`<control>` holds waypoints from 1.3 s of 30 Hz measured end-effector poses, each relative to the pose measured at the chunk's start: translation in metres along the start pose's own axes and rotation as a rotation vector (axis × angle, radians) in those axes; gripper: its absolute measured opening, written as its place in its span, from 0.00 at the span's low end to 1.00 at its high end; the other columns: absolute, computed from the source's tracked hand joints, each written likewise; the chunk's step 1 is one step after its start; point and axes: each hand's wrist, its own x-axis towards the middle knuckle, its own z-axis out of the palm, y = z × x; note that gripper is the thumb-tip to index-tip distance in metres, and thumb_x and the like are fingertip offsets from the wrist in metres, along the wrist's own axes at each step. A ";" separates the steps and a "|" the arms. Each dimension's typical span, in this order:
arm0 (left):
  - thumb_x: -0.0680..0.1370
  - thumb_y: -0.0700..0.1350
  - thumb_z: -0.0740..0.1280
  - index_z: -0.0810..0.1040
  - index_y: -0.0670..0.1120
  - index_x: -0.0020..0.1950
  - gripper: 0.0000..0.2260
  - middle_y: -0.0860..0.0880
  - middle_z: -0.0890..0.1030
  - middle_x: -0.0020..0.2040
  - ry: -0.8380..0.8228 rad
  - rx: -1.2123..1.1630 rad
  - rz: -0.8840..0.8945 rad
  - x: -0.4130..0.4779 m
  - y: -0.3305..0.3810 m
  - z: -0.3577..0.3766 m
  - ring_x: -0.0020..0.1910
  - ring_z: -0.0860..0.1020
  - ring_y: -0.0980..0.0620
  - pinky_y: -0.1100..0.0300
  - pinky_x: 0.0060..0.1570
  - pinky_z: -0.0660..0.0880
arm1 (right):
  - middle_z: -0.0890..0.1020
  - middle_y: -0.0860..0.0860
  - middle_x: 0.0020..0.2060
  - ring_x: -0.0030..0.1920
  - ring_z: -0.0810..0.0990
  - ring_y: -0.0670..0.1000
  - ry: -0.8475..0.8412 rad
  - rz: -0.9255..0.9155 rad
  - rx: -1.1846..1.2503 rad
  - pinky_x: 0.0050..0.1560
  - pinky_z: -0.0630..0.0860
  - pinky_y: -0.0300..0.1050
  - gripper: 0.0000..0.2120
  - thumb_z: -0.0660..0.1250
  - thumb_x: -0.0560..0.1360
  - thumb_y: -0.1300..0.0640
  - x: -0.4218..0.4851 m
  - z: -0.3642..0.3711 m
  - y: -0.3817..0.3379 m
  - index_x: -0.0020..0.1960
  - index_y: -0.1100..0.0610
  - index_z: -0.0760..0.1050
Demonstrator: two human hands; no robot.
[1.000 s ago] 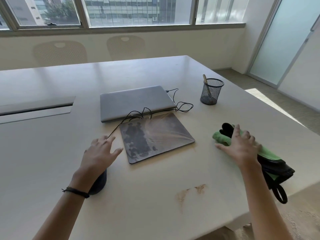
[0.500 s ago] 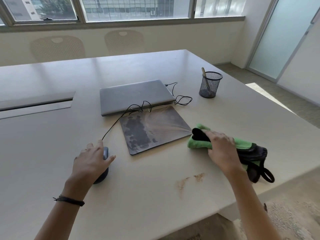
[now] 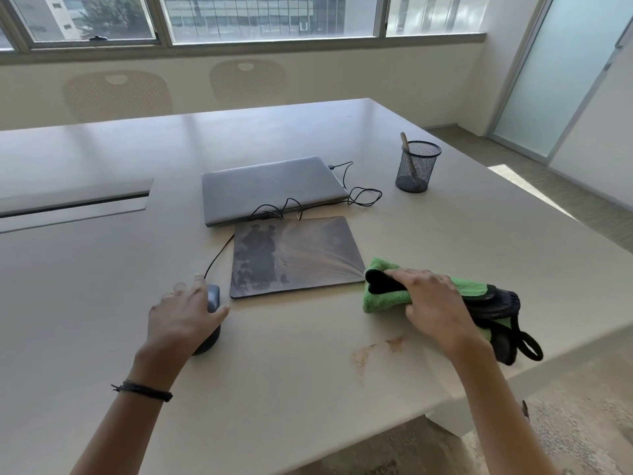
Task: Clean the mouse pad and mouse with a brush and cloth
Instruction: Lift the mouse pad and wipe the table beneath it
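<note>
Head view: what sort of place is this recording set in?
Probably an office meeting room: a large pale table holding a closed laptop and a mesh pen cup, with chairs beneath a row of windows.

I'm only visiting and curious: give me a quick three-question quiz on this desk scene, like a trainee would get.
1. True or false: the mouse lies on the mouse pad.
2. What does the right hand grip? A: green cloth; B: sponge; C: book.
3. Fill in: the laptop lid is ____.
Key: 1 false, it lies beside the pad; 2 A; 3 closed.
</note>
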 end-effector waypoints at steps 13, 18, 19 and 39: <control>0.74 0.54 0.64 0.61 0.46 0.71 0.28 0.43 0.72 0.64 0.097 -0.133 -0.001 -0.005 -0.016 -0.004 0.60 0.74 0.41 0.52 0.52 0.70 | 0.80 0.51 0.56 0.57 0.76 0.57 -0.002 -0.012 0.091 0.49 0.67 0.45 0.28 0.61 0.72 0.67 -0.007 -0.053 -0.042 0.67 0.44 0.68; 0.74 0.54 0.64 0.63 0.45 0.69 0.27 0.44 0.76 0.60 0.148 -0.186 0.022 -0.004 -0.026 -0.013 0.56 0.75 0.41 0.56 0.45 0.64 | 0.77 0.51 0.59 0.59 0.75 0.55 0.231 0.003 -0.032 0.56 0.67 0.48 0.28 0.58 0.73 0.67 -0.006 -0.051 -0.075 0.70 0.47 0.63; 0.74 0.54 0.65 0.63 0.45 0.69 0.27 0.44 0.76 0.60 0.148 -0.193 0.023 -0.003 -0.027 -0.015 0.57 0.75 0.42 0.56 0.45 0.64 | 0.77 0.51 0.60 0.59 0.75 0.56 0.256 0.026 -0.025 0.56 0.67 0.49 0.28 0.58 0.74 0.67 -0.003 -0.050 -0.077 0.71 0.48 0.63; 0.74 0.54 0.64 0.65 0.45 0.66 0.23 0.44 0.75 0.61 0.167 -0.158 -0.005 0.014 -0.036 -0.008 0.57 0.75 0.41 0.57 0.44 0.64 | 0.75 0.47 0.61 0.61 0.72 0.52 -0.020 -0.394 0.051 0.57 0.64 0.46 0.31 0.59 0.71 0.68 0.010 0.007 -0.110 0.69 0.44 0.65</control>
